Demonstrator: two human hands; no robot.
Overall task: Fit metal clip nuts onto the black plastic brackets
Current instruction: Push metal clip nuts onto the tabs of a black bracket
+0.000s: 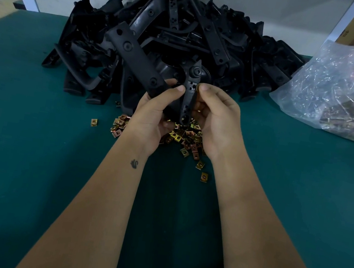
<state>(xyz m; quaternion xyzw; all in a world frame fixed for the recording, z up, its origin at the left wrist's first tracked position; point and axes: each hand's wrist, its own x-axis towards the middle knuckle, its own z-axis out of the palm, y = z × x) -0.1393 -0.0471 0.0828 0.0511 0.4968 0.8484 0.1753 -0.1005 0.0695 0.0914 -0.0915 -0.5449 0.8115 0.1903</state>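
Gripping one black bracket (pixel 189 94) above green table (pixel 32 134), left hand (pixel 153 116) and right hand (pixel 215 121).

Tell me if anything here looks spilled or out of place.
A few brass-coloured metal clip nuts lie strayed from the loose heap of clip nuts on the green table mat, one off left. Nothing else stands out.

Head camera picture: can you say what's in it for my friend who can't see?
Two hands, left hand and right hand, hold a black plastic bracket above loose metal clip nuts on a green table. Behind lies a bracket pile.
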